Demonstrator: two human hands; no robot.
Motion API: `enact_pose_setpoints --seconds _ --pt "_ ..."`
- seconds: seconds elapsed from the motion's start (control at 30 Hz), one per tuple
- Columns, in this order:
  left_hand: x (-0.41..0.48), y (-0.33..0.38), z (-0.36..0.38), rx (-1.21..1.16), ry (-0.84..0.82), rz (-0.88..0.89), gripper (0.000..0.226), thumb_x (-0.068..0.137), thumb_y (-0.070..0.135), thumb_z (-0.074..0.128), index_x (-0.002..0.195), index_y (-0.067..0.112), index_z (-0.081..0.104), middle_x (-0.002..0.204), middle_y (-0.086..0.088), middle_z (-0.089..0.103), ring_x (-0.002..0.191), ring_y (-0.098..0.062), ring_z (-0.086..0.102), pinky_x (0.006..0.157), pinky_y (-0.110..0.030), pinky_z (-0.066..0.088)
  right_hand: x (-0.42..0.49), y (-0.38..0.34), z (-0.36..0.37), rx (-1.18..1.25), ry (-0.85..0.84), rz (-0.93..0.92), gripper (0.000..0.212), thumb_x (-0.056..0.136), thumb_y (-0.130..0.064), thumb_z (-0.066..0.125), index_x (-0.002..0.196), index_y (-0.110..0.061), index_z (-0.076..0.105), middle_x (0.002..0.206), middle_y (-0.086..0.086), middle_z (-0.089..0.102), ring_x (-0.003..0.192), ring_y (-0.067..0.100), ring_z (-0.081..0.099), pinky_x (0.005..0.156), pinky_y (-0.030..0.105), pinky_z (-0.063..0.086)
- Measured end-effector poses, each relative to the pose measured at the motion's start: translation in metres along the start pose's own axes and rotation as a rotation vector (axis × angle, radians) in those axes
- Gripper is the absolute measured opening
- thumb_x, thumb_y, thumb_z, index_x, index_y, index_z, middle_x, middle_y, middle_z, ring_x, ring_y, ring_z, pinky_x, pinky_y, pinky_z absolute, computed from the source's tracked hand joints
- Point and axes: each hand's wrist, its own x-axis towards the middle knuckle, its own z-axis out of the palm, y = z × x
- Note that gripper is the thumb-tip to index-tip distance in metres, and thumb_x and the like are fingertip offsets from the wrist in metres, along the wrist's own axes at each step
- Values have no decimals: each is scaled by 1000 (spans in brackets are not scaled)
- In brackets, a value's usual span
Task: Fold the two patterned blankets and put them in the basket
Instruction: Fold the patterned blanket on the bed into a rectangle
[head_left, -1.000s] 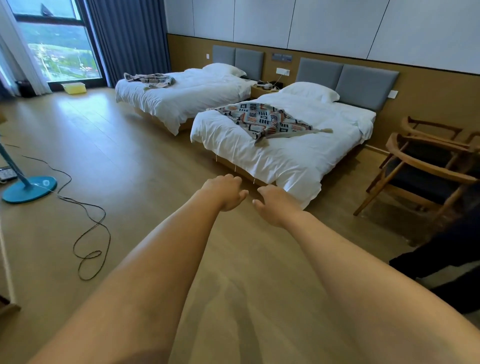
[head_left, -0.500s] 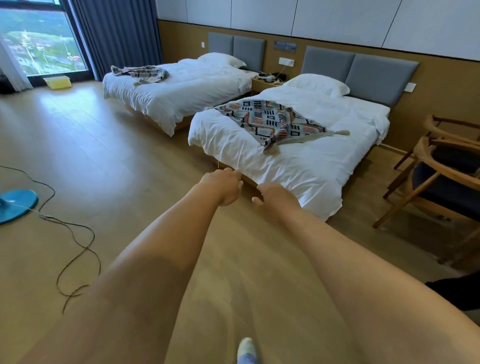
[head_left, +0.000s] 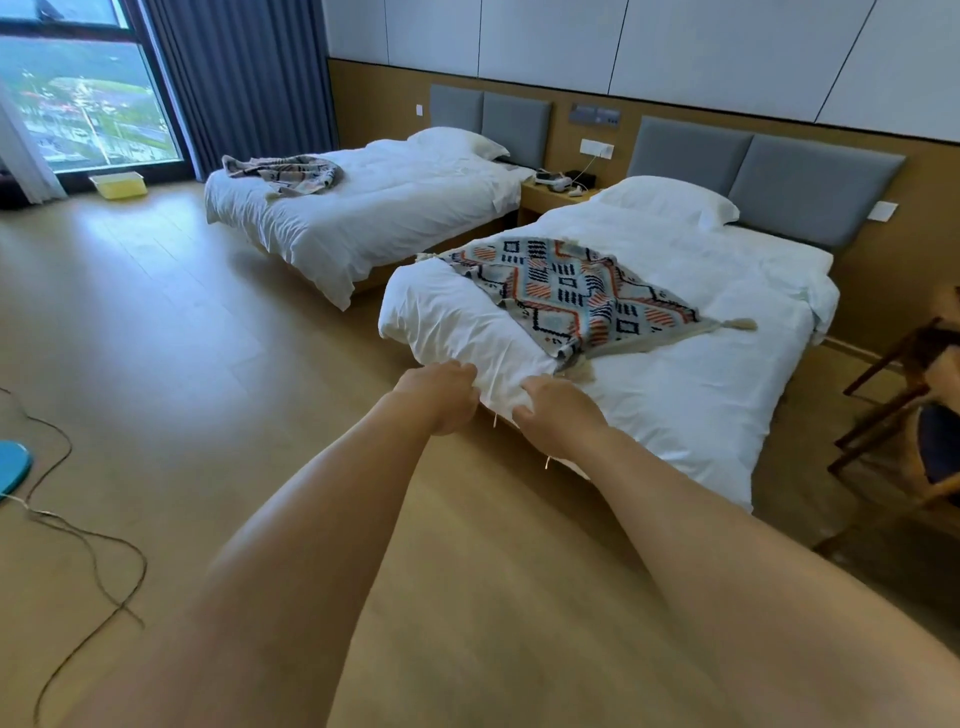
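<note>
Ahead, left hand (head_left: 441, 397), right hand (head_left: 558, 418) curled at white duvet (head_left: 467, 322) corner, maybe pinching it, cannot tell; blue-orange geometric woven blanket (head_left: 576, 291) just beyond.

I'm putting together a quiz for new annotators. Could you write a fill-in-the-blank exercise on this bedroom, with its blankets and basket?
1. The diamond-patterned blanket lies spread on the ____ bed.
2. The other blanket lies crumpled on the far bed, the one closer to the ____.
3. The basket on the floor is ____ in colour.

Missing words: nearer; window; yellow.
</note>
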Motion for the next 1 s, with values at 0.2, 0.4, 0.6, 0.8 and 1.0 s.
enact_pose_setpoints --seconds 0.2,0.4,0.6,0.8,1.0 --pt "105 -66 -14 62 -15 5 37 97 34 31 119 10 48 123 -10 50 113 -28 48 93 -42 41 120 -8 14 5 -19 -26 44 92 -29 39 131 -8 42 132 12 49 121 28 44 95 37 38" --pt "215 -151 -23 23 26 -12 45 97 40 33 131 13 42 131 -9 50 118 -28 48 99 -44 39 253 -27 28 11 -28 -1 45 94 -29 39 133 -7 39 138 13 45 125 29 41 98 38 36" --pt "332 -234 -41 44 16 -8 46 96 43 36 133 17 41 133 -7 50 115 -26 53 95 -39 45 384 -44 28 36 -17 51 48 94 -31 39 136 -8 37 139 12 44 125 28 41 99 37 37" --pt "437 -282 -42 29 23 29 49 95 44 40 136 18 40 135 -5 50 115 -25 54 91 -34 45 499 -36 41 45 -30 87 45 94 -31 40 133 -8 39 134 13 47 121 29 43 94 38 39" --pt "570 -323 -37 32 -3 33 49 94 44 43 136 18 41 132 -5 52 112 -24 55 89 -32 46 629 1 61 33 -83 104 44 95 -32 38 131 -7 40 135 13 46 124 30 41 96 42 39"
